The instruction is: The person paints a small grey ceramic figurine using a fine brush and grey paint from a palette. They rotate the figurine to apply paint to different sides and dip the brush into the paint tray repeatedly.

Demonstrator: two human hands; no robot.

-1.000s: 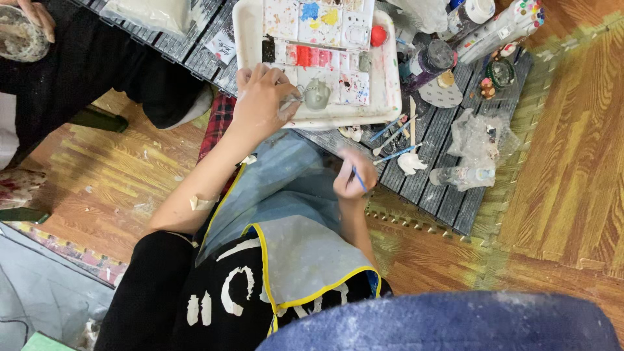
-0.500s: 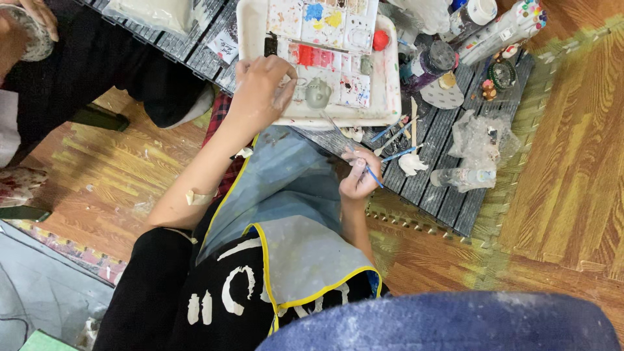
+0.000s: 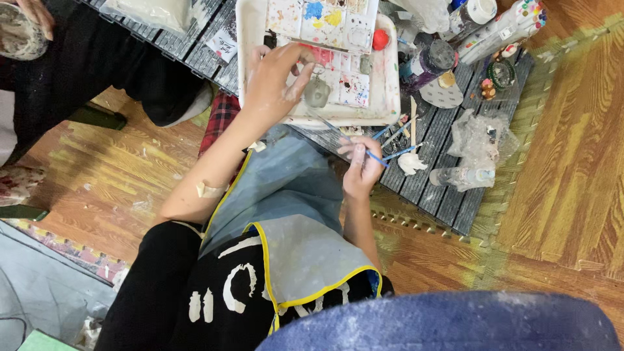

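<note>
Grey figurine (image 3: 317,92) sits on the white tray (image 3: 389,78), at 12 o'clock from the person's lap. Left hand (image 3: 276,77) is pinched on the figurine from its 9 o'clock side, thumb and fingers closed against it. Right hand (image 3: 361,162), at 5 o'clock from the figurine, is clamped on a thin blue brush (image 3: 348,136) whose tip points toward the figurine. Palette (image 3: 322,19) lies on the tray at 12 o'clock. Spare brushes (image 3: 398,133) rest on the slatted surface (image 3: 448,195) at 3 o'clock of the right hand.
</note>
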